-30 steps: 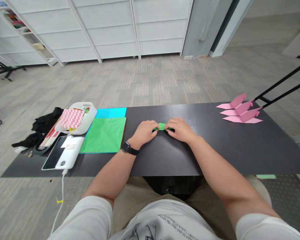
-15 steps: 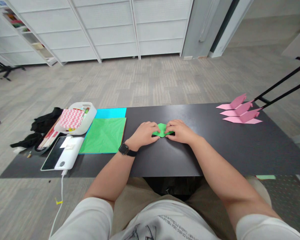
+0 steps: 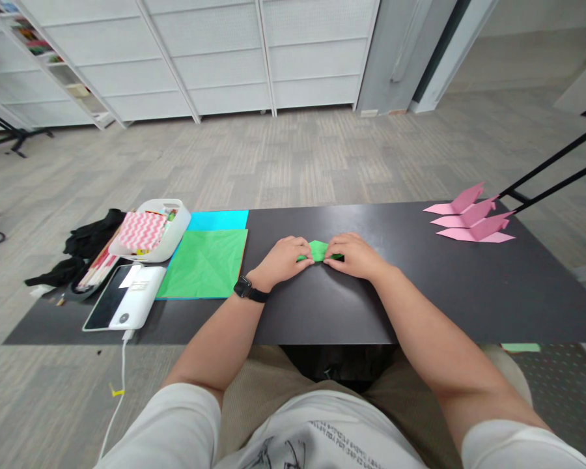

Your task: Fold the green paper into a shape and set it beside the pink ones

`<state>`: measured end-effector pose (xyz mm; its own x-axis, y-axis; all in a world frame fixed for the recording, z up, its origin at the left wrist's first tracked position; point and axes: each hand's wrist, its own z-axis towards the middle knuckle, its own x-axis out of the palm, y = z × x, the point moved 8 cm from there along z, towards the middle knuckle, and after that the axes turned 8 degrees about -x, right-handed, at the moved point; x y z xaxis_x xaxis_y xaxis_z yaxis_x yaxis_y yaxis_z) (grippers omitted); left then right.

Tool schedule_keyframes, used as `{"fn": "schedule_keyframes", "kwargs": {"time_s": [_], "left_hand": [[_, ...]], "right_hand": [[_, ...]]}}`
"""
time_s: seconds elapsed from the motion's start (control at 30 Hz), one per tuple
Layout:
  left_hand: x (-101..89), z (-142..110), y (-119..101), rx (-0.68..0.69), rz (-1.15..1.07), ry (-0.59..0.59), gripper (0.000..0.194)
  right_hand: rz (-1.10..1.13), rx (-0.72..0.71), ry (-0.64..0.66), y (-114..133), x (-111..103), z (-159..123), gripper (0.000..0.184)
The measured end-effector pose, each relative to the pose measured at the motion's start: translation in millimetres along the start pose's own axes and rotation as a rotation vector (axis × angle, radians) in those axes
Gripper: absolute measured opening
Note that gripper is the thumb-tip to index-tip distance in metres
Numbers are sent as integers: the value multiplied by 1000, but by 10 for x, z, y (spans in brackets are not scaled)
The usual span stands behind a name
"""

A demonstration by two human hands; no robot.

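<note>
A small folded piece of green origami paper (image 3: 318, 251) lies on the dark table, between my two hands. My left hand (image 3: 289, 257), with a black watch (image 3: 244, 288) on its wrist, pinches the paper's left end between thumb and fingers. At the opposite end, my right hand (image 3: 349, 254) grips it the same way. Only the middle of the paper shows; both ends are covered by my fingers. Left of my hands lies a stack of square paper, a green sheet (image 3: 202, 264) on top and a blue sheet (image 3: 219, 220) showing behind it.
Several pink folded paper birds (image 3: 473, 221) stand at the table's (image 3: 449, 293) right end. On the left are a white basket (image 3: 176, 231) with a pink zigzag pouch (image 3: 141, 231), a phone (image 3: 108, 299), a white power bank (image 3: 141, 296) with a cable, and black cloth (image 3: 95, 234).
The near edge of the green paper has folded up and away from me, so its visible middle is now a narrower strip. Both hands keep hold of its ends.
</note>
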<state>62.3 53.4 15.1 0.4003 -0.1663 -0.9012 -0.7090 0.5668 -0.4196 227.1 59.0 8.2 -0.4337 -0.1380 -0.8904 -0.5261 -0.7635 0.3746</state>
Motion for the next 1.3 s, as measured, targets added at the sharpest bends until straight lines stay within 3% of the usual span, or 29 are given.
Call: {"fn": "schedule_keyframes", "kwargs": {"time_s": [0.6,1.13,1.3], "left_hand": [[53,37,-39,-1,-19,20,10],[62,37,-20,10,5,4,1],[51,28,-23,25,-15,34,8]], "right_hand": [[37,10,-12,-21,12,2,18],[-8,85,-23,-68,45,19,12],[-23,96,-25,-86,57,17,12]]}}
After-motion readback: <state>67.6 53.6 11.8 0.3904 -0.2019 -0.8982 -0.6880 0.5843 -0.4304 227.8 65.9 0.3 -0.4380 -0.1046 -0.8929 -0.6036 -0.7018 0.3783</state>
